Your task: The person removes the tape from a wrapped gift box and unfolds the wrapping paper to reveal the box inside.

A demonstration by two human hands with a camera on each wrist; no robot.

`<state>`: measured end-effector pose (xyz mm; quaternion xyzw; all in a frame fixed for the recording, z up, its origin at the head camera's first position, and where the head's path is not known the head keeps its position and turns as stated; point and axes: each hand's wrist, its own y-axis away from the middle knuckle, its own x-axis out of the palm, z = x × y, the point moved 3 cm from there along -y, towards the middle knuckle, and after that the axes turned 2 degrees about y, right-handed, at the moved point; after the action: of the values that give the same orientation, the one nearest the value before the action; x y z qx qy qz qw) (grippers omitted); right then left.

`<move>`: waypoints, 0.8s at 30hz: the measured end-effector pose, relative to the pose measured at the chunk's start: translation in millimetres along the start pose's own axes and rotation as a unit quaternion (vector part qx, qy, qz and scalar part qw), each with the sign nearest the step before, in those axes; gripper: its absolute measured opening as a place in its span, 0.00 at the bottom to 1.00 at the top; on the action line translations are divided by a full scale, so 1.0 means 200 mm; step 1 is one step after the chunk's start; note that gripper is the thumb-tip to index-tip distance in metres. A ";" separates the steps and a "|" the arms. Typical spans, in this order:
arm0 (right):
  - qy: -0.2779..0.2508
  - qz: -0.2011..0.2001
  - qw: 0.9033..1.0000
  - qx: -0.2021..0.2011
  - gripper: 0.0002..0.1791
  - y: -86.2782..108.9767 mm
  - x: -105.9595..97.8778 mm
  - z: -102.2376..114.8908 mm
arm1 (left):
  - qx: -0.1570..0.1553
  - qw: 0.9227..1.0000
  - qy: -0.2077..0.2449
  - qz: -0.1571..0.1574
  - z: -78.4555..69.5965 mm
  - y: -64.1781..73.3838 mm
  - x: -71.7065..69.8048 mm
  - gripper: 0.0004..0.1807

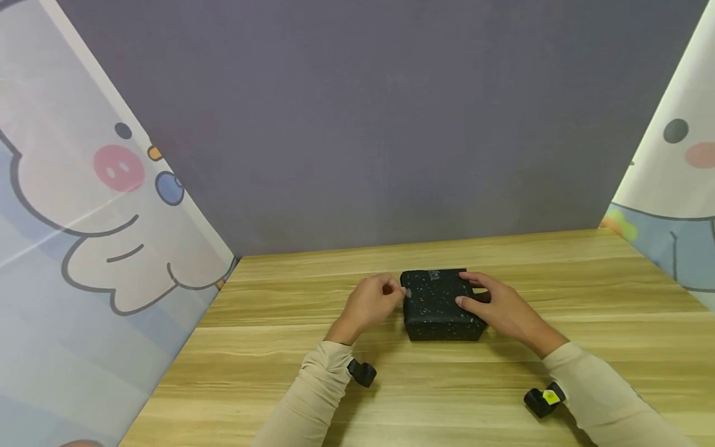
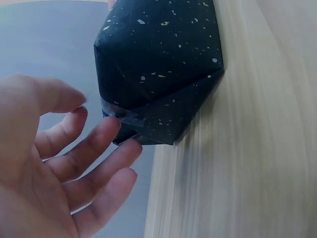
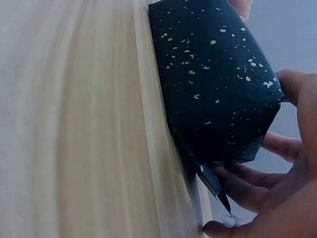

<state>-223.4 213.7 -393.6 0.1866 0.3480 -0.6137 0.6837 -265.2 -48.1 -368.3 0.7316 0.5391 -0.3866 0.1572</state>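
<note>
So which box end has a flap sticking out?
The end by the right hand: its flap juts out, while the end by the left hand is folded and taped.

The right hand (image 3: 290,191) touches a speckled black package (image 3: 213,79).

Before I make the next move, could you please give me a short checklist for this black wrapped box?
1. Wrapped box resting on the table: ok.
2. Right hand holding the box at its right end: ok.
3. Flap at the right end folded flat: not ok, it sticks out.
4. Clear tape present at the left end: ok.
5. That tape pressed fully down: cannot tell.
6. Left hand free of the tape: cannot tell, its fingertips are right beside it.
</note>
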 end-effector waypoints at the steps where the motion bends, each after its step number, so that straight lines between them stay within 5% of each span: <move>1: 0.000 0.000 1.000 0.000 0.40 0.00 0.00 0.00 | -0.005 1.000 0.003 0.001 0.00 0.00 0.00 0.09; 12: 0.003 0.000 1.000 -0.001 0.40 -0.01 0.00 0.01 | -0.021 0.999 -0.034 0.007 -0.04 -0.02 0.04 0.23; 18: 0.001 0.002 1.000 0.002 0.40 -0.01 0.00 0.01 | -0.011 0.998 -0.059 0.007 -0.07 -0.04 0.05 0.16; 24: -0.001 0.003 1.000 0.000 0.40 0.00 0.00 0.00 | -0.016 1.000 -0.019 0.002 -0.05 -0.03 0.03 0.12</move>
<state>-224.3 213.4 -392.9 0.1867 0.3470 -0.6119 0.6858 -266.0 -34.7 -364.9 0.7225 0.5405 -0.3918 0.1797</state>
